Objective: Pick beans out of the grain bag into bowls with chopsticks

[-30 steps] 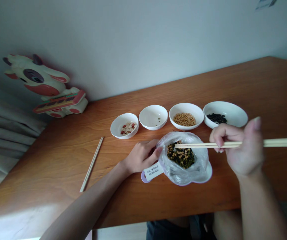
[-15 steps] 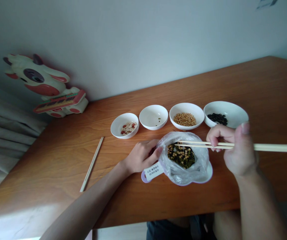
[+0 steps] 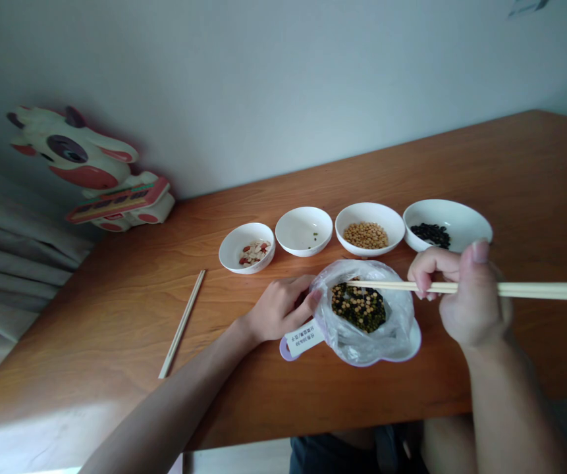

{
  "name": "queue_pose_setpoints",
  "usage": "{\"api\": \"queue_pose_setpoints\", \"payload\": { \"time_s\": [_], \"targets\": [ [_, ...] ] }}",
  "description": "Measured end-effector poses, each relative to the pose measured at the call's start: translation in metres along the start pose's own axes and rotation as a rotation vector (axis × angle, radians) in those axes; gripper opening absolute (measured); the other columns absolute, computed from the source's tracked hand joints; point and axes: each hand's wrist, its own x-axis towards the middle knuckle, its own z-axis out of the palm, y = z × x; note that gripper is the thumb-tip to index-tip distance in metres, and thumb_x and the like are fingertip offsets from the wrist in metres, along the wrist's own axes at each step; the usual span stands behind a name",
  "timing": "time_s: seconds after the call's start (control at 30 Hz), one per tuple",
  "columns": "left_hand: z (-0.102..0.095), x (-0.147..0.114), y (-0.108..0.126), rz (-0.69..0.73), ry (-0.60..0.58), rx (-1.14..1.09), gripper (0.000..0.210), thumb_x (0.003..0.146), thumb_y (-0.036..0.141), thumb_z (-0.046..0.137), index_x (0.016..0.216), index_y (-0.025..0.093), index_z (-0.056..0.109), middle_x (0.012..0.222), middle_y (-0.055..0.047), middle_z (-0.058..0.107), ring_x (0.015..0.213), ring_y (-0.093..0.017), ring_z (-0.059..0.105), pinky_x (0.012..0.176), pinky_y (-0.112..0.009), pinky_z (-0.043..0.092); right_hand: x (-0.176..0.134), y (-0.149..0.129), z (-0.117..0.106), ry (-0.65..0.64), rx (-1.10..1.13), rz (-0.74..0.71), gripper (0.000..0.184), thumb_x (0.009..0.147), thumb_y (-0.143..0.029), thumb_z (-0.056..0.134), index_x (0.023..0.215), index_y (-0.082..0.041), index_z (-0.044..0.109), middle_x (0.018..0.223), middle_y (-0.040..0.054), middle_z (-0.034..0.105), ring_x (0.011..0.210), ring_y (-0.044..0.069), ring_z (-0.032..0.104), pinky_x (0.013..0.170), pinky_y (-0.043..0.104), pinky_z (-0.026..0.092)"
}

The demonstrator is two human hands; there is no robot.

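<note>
Clamping pale chopsticks [image 3: 544, 290], the right hand [image 3: 471, 299] points their tips into mixed beans [image 3: 359, 308] inside the plastic bag [image 3: 365, 345] (lining a lilac dish [image 3: 416, 347]), whose rim the left hand [image 3: 280, 306] pinches.

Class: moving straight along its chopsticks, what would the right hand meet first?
Probably the plastic bag, at the rim nearest the right hand; how high the hand sits is unclear.

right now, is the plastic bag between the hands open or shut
Open: the mouth of the clear plastic bag is spread wide, and the mixed beans inside show.
</note>
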Motion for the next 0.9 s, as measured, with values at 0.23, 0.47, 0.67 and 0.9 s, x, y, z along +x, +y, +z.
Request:
{"api": "queue_pose_setpoints", "payload": {
  "time_s": [0.23,0.47,0.67,0.9],
  "targets": [
    [0.000,0.001,0.000,0.001,-0.005,0.001,0.033,0.112,0.043,0.038,0.096,0.019,0.054,0.085,-0.003,0.063,0.074,-0.015,0.058,0.071,-0.028,0.044,-0.001,-0.007,0.001,-0.018,0.064,0.005,0.080,0.100,-0.077,0.014,0.056,-0.023,0.054,0.055,0.0039,0.050,0.055,0.019,0.044,0.057,0.038,0.031],
    [-0.001,0.001,0.001,0.001,-0.003,0.011,0.035,0.113,0.044,0.037,0.096,0.019,0.055,0.085,-0.003,0.065,0.075,-0.015,0.059,0.072,-0.028,0.045,0.000,0.002,-0.006,-0.044,0.023,-0.008,0.079,0.101,-0.075,0.013,0.058,-0.025,0.055,0.055,0.0037,0.050,0.055,0.019,0.044,0.056,0.038,0.030],
    [0.000,0.001,0.000,0.008,-0.008,0.003,0.035,0.113,0.043,0.037,0.096,0.019,0.055,0.086,-0.003,0.065,0.075,-0.015,0.060,0.072,-0.028,0.045,0.001,0.005,-0.004,-0.060,-0.046,-0.054,0.078,0.105,-0.068,0.010,0.058,-0.023,0.054,0.054,0.0026,0.051,0.054,0.018,0.045,0.057,0.038,0.031],
    [-0.001,0.001,0.001,0.003,-0.008,0.007,0.035,0.113,0.044,0.037,0.096,0.019,0.055,0.085,-0.003,0.064,0.074,-0.015,0.059,0.071,-0.028,0.045,0.001,0.002,-0.002,-0.050,-0.032,-0.059,0.077,0.106,-0.067,0.013,0.057,-0.024,0.054,0.054,0.0034,0.051,0.054,0.018,0.045,0.057,0.039,0.031]
  ]
}}
